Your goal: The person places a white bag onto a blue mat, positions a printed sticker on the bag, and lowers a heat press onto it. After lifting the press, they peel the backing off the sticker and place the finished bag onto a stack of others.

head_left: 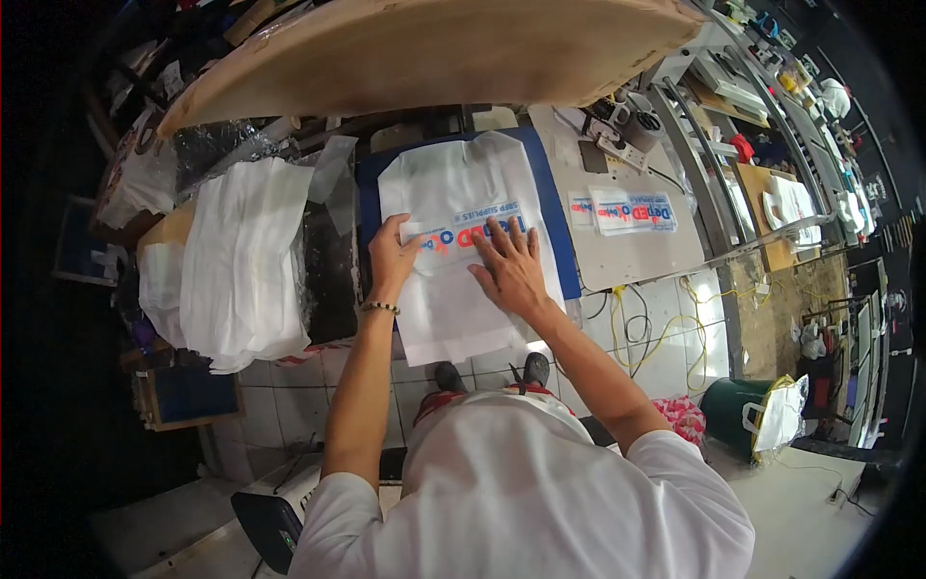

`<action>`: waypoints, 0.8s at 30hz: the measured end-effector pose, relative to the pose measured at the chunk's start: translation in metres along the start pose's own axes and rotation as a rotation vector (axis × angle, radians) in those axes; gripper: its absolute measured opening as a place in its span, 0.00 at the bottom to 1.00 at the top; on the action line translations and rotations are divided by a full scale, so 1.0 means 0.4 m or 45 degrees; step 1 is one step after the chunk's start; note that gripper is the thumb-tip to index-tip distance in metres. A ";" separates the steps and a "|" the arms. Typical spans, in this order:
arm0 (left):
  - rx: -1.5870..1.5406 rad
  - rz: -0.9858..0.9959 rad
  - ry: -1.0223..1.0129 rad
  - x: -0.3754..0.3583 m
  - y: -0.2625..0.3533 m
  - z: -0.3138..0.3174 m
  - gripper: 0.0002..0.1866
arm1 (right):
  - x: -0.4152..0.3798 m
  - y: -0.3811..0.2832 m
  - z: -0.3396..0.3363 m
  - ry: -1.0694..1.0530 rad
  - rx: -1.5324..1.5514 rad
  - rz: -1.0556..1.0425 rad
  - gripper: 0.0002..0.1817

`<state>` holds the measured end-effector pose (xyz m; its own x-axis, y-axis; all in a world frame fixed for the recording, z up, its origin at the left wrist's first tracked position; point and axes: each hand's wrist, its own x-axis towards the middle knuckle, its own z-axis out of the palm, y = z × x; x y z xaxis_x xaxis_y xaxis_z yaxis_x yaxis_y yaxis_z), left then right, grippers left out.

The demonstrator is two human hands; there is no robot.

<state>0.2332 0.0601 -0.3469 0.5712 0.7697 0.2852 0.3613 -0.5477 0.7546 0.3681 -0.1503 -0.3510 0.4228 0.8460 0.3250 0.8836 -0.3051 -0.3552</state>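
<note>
A white bag-like sheet [453, 314] lies on a dark blue board [569, 275], its lower end hanging over the near edge. Blue and red lettering, upside down to me, crosses its middle on a printed piece [461, 241]. My left hand [391, 259] rests at the sheet's left side; thumb and forefinger are apart, touching beside the lettering. Its other fingers are bent and partly hidden. My right hand [511, 268] lies flat with fingers spread over the right part of the lettering, covering some of it.
A brown padded panel [434, 58] overhangs the far side. Stacked white sheets [246, 261] stand at left. On the right table [632, 256] lie more printed pieces [632, 210], a power strip [622, 151] and a tape roll [644, 123]. Yellow cables [666, 333] trail over the floor.
</note>
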 end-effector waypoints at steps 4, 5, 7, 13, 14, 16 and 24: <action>0.072 0.045 0.041 0.009 -0.027 0.013 0.30 | -0.001 -0.002 0.004 -0.008 -0.026 0.015 0.33; 0.072 0.049 0.042 0.014 -0.029 0.008 0.30 | -0.001 -0.002 0.005 -0.004 -0.027 0.015 0.33; 0.283 0.186 0.035 0.024 -0.029 -0.006 0.29 | 0.003 -0.005 0.006 -0.024 -0.024 0.028 0.34; 0.071 0.113 -0.674 0.058 0.176 -0.195 0.27 | -0.021 -0.029 -0.035 0.116 0.072 -0.042 0.34; 0.042 0.197 -0.931 0.068 0.282 -0.277 0.27 | -0.037 -0.043 -0.036 0.121 0.077 -0.035 0.34; -0.001 0.544 -1.246 0.082 0.494 -0.440 0.25 | -0.077 -0.084 -0.031 -0.038 0.154 -0.201 0.33; 0.403 1.460 -0.067 0.285 1.050 -0.717 0.29 | -0.140 -0.142 0.030 -0.125 0.108 -0.258 0.37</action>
<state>0.2386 0.0117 0.1721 0.7065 -0.2325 0.6684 -0.2185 -0.9700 -0.1064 0.2917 -0.1752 -0.3596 0.2131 0.9258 0.3122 0.9267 -0.0903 -0.3648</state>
